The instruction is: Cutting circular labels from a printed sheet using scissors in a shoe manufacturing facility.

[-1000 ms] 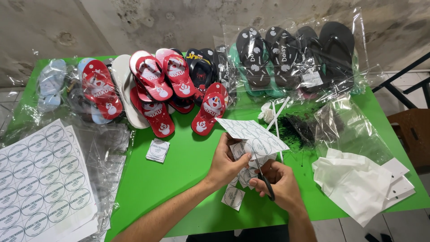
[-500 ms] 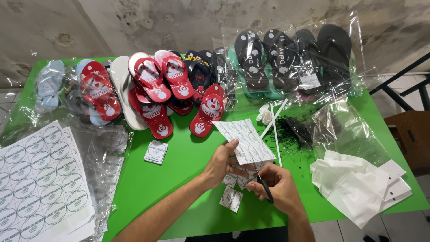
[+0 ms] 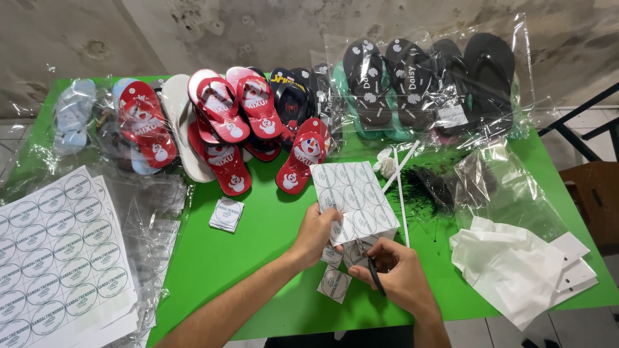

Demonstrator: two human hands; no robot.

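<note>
A large sheet of round labels (image 3: 55, 258) is lying at the table's (image 3: 258, 258) left edge, and red flip-flops (image 3: 219, 122) are crowding the far edge. Near the front edge, the left hand (image 3: 317, 231) is pinching a smaller sticker sheet (image 3: 353, 201), whose long axis is running from the hands up toward the far edge, tilted slightly left. The right hand (image 3: 398, 274) is gripping dark scissors (image 3: 373, 274) at the sheet's near end. White bags (image 3: 516, 270) are sitting by the right edge.
</note>
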